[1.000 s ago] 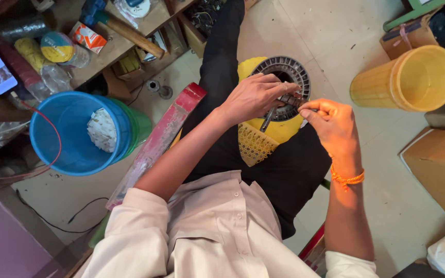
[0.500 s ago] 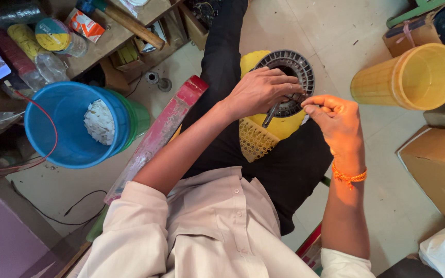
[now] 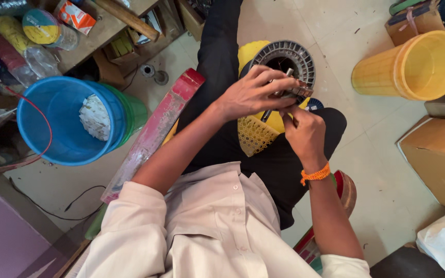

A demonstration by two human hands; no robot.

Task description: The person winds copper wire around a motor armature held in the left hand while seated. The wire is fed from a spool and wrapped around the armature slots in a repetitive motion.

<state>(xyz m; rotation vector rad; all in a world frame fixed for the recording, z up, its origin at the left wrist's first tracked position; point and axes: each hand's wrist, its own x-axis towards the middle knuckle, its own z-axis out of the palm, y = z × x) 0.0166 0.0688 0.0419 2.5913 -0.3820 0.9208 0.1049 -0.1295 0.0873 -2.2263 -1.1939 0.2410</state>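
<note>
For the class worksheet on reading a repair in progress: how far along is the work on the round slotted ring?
Done: the grey slotted ring sits propped on a yellow basket in the lap. In hand: the left hand grips its lower rim while the right hand works there beside a thin metal tool. Left: most slots around the ring look bare; how many are finished cannot be told.

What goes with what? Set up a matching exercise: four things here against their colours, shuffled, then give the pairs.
Things:
1. bucket with white scraps inside
2. tall bin lying on its side
3. ring-shaped slotted part under the left hand
4. band on the wrist of the right hand

Colours:
A. orange
B. grey
C. blue
D. yellow

Pairs: 1-C, 2-D, 3-B, 4-A
</note>
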